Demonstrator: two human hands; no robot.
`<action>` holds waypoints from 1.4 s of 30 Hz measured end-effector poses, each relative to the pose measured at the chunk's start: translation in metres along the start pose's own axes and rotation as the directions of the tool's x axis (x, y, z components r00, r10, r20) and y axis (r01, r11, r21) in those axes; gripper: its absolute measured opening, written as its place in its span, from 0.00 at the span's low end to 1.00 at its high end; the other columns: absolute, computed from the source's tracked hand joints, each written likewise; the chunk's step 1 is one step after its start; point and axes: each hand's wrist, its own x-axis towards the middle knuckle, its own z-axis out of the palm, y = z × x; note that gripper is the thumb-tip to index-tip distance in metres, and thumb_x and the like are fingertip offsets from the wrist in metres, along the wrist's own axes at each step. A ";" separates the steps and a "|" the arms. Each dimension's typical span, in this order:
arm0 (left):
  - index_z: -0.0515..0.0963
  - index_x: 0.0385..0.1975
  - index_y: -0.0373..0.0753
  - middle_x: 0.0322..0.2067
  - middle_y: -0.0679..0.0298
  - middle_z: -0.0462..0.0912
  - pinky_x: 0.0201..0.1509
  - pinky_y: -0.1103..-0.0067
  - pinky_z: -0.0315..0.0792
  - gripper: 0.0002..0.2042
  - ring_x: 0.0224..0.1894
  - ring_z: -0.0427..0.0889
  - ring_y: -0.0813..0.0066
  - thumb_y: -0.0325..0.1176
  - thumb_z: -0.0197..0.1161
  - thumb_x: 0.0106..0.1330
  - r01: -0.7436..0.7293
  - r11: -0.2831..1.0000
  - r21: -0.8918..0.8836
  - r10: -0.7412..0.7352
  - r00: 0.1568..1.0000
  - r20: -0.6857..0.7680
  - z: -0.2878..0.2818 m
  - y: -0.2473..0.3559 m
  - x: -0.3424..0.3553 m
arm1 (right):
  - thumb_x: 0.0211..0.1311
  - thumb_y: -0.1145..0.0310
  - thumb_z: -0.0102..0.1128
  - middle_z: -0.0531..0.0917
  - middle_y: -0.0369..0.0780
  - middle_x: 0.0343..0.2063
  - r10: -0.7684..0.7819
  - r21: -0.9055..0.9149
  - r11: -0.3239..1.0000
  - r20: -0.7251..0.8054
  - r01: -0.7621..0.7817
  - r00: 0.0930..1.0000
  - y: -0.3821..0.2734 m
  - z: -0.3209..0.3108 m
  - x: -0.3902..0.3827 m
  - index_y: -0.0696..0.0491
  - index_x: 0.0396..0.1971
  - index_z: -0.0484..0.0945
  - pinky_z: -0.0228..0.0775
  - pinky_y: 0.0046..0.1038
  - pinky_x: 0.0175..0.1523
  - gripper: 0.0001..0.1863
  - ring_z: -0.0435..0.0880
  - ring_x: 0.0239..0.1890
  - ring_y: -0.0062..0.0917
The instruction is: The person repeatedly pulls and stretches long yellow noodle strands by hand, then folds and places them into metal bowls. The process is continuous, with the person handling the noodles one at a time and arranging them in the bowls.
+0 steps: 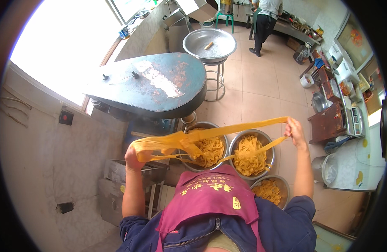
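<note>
Long yellow strips of noodle dough [239, 125] stretch between my raised hands. My left hand [134, 158] is closed round a thick bundle of them beside the machine. On the other side my right hand [295, 133] grips the far ends of the strips, one pulled taut and one slanting down. Beneath them stand a metal basin [225, 140] and a second basin [272, 161], both heaped with wide yellow noodles [249, 156]. Closer to me, a third basin [287, 191] holds more noodles, partly hidden by my body.
A machine with a worn blue-green cover [172, 84] stands ahead on the left. Behind it, a large metal bowl [191, 44] with a rolling-pin-like stick rests on a stand. Another person [267, 21] is at the far counter. Wooden cabinets [328, 122] and a white bucket [319, 170] line the right.
</note>
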 end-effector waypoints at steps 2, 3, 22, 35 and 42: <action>0.79 0.45 0.36 0.32 0.64 0.78 0.40 0.73 0.68 0.25 0.34 0.74 0.72 0.55 0.63 0.65 -0.064 0.996 -0.060 0.057 0.991 -0.120 -0.018 0.005 -0.005 | 0.78 0.56 0.55 0.71 0.28 0.18 -0.018 0.117 0.992 -0.145 0.035 0.989 0.006 -0.045 0.009 0.49 0.35 0.75 0.77 0.26 0.30 0.14 0.68 0.16 0.14; 0.80 0.40 0.38 0.29 0.66 0.76 0.41 0.74 0.65 0.23 0.33 0.71 0.73 0.55 0.61 0.67 -0.108 0.993 -0.050 0.098 0.981 -0.166 -0.015 0.008 -0.005 | 0.78 0.55 0.55 0.71 0.29 0.19 -0.021 0.173 0.983 -0.219 0.060 0.975 0.008 -0.064 0.011 0.49 0.35 0.75 0.78 0.27 0.31 0.14 0.70 0.17 0.14; 0.80 0.39 0.38 0.32 0.69 0.73 0.43 0.77 0.61 0.14 0.34 0.65 0.78 0.45 0.62 0.73 -0.336 0.919 -0.205 0.320 0.941 -0.110 -0.043 0.065 0.000 | 0.81 0.51 0.46 0.74 0.38 0.18 -0.037 -0.095 0.995 -0.684 -0.038 0.729 0.052 -0.292 0.044 0.57 0.42 0.77 0.76 0.31 0.23 0.23 0.75 0.16 0.26; 0.77 0.55 0.27 0.43 0.58 0.83 0.49 0.72 0.73 0.21 0.42 0.79 0.72 0.41 0.59 0.75 -0.166 0.938 0.306 0.127 0.982 0.143 0.056 0.065 -0.002 | 0.79 0.52 0.50 0.67 0.30 0.10 0.488 -0.097 0.870 0.023 -0.484 0.872 0.037 -0.188 0.012 0.56 0.31 0.76 0.67 0.29 0.17 0.22 0.64 0.08 0.19; 0.79 0.54 0.31 0.47 0.53 0.86 0.53 0.72 0.77 0.15 0.46 0.87 0.63 0.33 0.61 0.74 -0.359 0.513 0.780 -0.063 0.890 0.451 0.145 0.002 0.022 | 0.65 0.82 0.50 0.83 0.45 0.30 -0.234 0.586 0.760 0.650 -0.281 0.723 -0.026 0.137 -0.101 0.60 0.67 0.69 0.73 0.27 0.17 0.28 0.80 0.18 0.27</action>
